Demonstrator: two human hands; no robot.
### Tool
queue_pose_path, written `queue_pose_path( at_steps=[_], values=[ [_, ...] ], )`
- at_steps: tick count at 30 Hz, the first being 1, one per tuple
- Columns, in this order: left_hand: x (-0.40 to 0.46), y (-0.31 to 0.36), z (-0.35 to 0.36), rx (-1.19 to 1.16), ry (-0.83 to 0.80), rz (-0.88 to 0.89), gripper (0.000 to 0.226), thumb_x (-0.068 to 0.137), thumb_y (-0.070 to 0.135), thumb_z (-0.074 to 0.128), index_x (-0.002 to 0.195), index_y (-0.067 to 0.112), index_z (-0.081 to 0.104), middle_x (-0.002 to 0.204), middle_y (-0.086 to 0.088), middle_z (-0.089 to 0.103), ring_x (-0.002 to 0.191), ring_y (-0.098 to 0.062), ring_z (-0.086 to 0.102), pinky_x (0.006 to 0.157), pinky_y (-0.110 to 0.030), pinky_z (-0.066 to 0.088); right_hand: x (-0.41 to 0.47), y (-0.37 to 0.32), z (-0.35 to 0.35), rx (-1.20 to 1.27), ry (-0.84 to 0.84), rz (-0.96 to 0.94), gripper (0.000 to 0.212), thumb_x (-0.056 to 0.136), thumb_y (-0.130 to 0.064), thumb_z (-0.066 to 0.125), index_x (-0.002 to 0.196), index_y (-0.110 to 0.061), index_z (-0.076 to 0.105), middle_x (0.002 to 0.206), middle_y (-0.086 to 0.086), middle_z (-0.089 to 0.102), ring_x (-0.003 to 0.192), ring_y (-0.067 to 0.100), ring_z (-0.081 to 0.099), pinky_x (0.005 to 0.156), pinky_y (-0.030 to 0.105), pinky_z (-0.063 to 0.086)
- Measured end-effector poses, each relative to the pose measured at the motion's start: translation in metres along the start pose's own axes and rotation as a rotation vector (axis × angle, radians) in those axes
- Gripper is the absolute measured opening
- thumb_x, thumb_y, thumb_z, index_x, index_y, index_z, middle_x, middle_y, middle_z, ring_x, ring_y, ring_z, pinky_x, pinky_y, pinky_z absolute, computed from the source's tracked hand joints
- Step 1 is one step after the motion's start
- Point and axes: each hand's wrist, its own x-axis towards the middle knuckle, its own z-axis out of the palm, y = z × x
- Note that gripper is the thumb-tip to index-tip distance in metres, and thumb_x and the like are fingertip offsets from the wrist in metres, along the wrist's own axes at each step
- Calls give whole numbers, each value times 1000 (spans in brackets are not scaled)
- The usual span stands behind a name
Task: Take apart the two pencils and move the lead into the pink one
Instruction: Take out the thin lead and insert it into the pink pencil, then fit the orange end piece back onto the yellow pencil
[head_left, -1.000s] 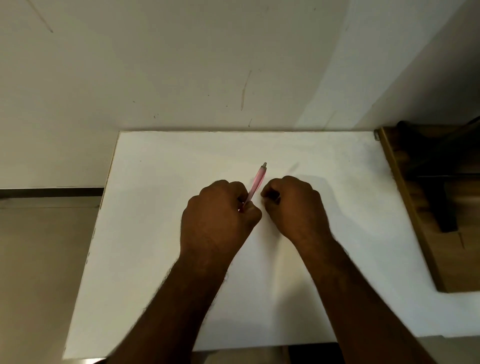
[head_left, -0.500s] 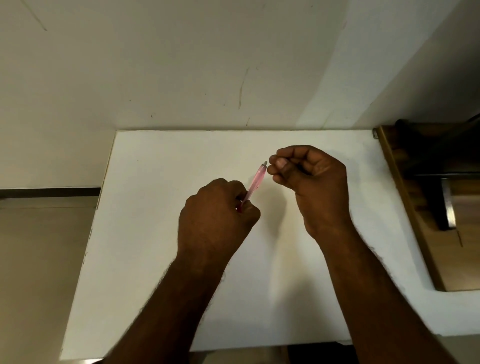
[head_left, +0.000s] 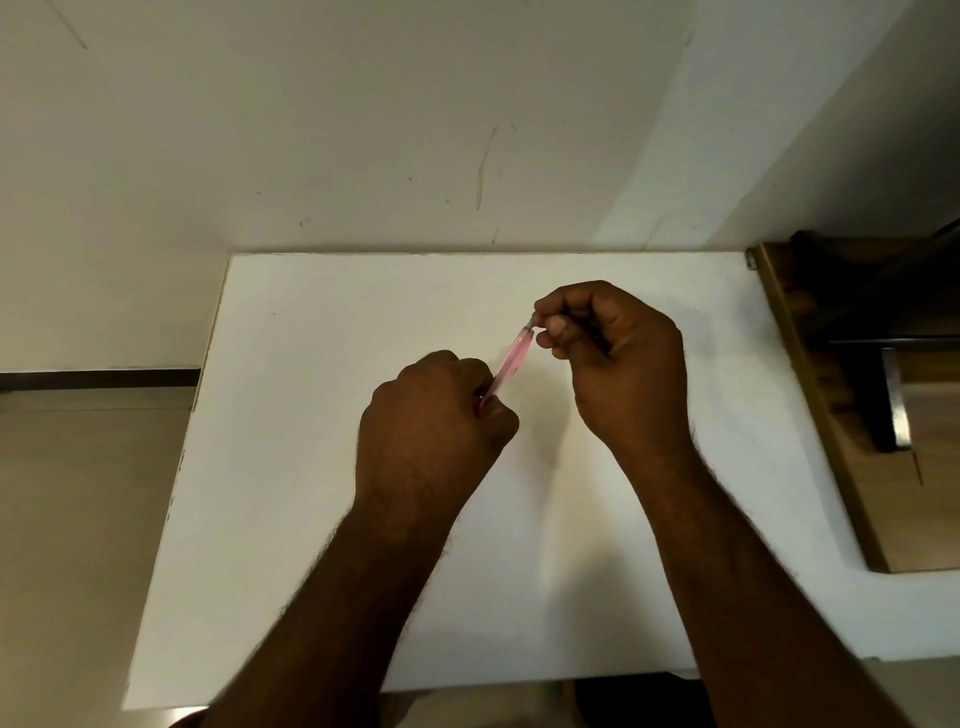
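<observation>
A translucent pink pencil (head_left: 511, 359) slants up and to the right above the white table (head_left: 311, 467). My left hand (head_left: 431, 431) is closed in a fist around its lower end. My right hand (head_left: 613, 358) is at the pencil's upper metal tip, thumb and forefinger pinched together there. Whether a lead sits between those fingers is too small to tell. The second pencil is not in view.
A pale wall rises behind the table's far edge. A wooden piece of furniture (head_left: 852, 467) with a dark metal part (head_left: 896, 400) stands against the table's right side. Beige floor lies to the left.
My right hand has risen from the table beside the left fist and moved up to the pencil's upper tip, where its fingers now pinch. The left hand has stayed in place.
</observation>
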Motion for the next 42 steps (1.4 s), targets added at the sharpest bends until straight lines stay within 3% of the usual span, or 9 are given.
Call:
queue_pose_path(
  at_steps=[6,10,19,22,27,33,36,38,42],
  values=[
    [-1,0,0,49,-4,47,17,71,34,53,64,21,61,60,1,47,49,-16,45,46,-24,20,-3,-1,-3,-221,-18,-175,24,93,4,55,98,-10,73,92,-4,73,84,3,67,80,17,53],
    [-1,-1,1,48,-13,43,19,69,35,51,64,19,60,59,0,46,49,-18,45,46,-25,20,-3,-2,-4,-281,-41,-225,23,93,-1,53,98,-12,73,94,-5,74,85,9,69,82,31,59],
    [-2,2,0,-30,-25,47,22,69,36,50,65,19,63,60,0,50,51,-18,49,46,-24,30,-3,-5,-8,-366,-79,-257,23,94,0,54,97,-11,74,92,-2,75,80,14,70,80,34,58],
    [-2,4,-2,-54,-39,29,20,71,36,53,67,20,64,62,0,54,54,-17,52,49,-25,35,-3,-5,-6,-285,-86,-192,24,95,-1,56,105,-13,74,96,-4,76,82,9,70,83,36,59],
    [0,8,-6,-179,-54,20,16,78,31,59,73,18,68,65,0,63,61,-18,58,58,-34,47,-3,-5,-1,27,-218,144,50,96,-6,64,137,-33,57,93,-4,80,92,11,75,92,36,56],
    [0,7,-7,-298,-112,54,20,84,29,55,80,15,69,65,0,63,64,-19,57,61,-35,47,-3,-7,1,204,-224,323,28,87,-19,77,113,-23,68,87,3,81,86,22,77,84,40,59],
    [3,0,-8,-321,-67,16,17,91,30,59,97,22,73,78,5,73,71,-13,65,69,-29,51,-3,-1,2,11,-98,294,26,82,-27,82,105,-24,70,79,-2,80,77,14,77,84,41,61],
    [6,-10,-9,-304,-32,-44,16,94,31,59,100,26,73,86,8,75,76,-11,67,70,-25,51,-5,5,4,-244,-58,239,28,80,-36,82,104,-26,70,78,-9,78,75,4,74,82,33,59],
    [14,-28,-10,-236,10,-169,11,91,31,63,94,30,73,81,16,66,65,0,57,58,-8,32,-10,10,8,-498,-96,191,26,81,-38,81,101,-24,72,86,-9,76,75,9,72,79,34,59]
  ],
)
